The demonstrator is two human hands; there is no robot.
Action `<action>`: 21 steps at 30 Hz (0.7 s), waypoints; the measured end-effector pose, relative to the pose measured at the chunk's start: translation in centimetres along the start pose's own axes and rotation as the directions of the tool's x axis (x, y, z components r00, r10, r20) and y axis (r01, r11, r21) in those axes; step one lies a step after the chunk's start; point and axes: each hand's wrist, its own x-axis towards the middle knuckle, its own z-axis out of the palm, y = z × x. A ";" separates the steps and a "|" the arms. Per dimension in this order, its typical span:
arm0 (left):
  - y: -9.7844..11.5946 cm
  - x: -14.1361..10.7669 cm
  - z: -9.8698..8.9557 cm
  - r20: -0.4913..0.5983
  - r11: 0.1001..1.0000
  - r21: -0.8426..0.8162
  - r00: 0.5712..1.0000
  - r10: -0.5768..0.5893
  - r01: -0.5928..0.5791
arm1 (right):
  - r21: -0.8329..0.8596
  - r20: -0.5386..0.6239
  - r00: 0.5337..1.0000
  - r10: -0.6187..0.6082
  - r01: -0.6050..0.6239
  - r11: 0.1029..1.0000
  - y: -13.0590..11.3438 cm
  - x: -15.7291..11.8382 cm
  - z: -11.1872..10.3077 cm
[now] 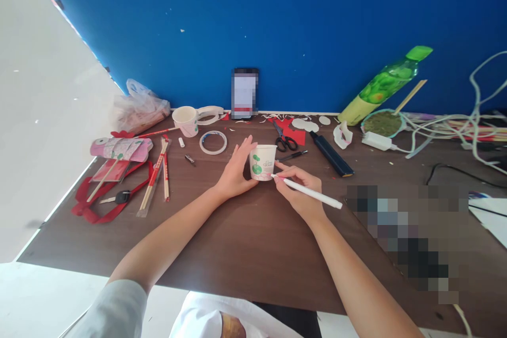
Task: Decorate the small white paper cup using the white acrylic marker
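Plainly, the paper cup [263, 162] sits against clasping left fingers [244, 148], beside right fingers [292, 171] gripping a white pen [313, 194].

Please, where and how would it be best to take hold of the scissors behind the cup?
Probably by the black finger loops of the scissors, coming from the near side and slightly above. They appear to lie flat, loops toward the near side and blades toward the blue wall. The black pen lies just in front, so reaching over it seems wiser.

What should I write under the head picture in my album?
Left fingers steady a paper cup while right fingers hold a white pen at its side.
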 end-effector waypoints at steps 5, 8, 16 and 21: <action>0.0 0.0 0.0 0.006 1.000 -0.002 1.000 -0.001 0.001 | 0.020 -0.011 0.999 0.030 -0.030 0.999 0.2 0.0 -0.1; 0.0 0.0 0.0 0.010 1.000 0.001 1.000 -0.007 0.007 | 0.021 -0.011 0.999 0.041 -0.041 0.999 0.3 0.0 -0.1; 0.0 0.0 0.0 0.010 1.000 0.013 1.000 -0.008 0.008 | 0.029 -0.004 0.999 0.037 -0.037 0.999 0.6 0.0 -0.2; 0.0 0.0 0.0 0.017 1.000 0.015 1.000 -0.010 0.009 | 0.016 0.004 0.999 0.036 -0.036 0.999 0.8 0.0 -0.2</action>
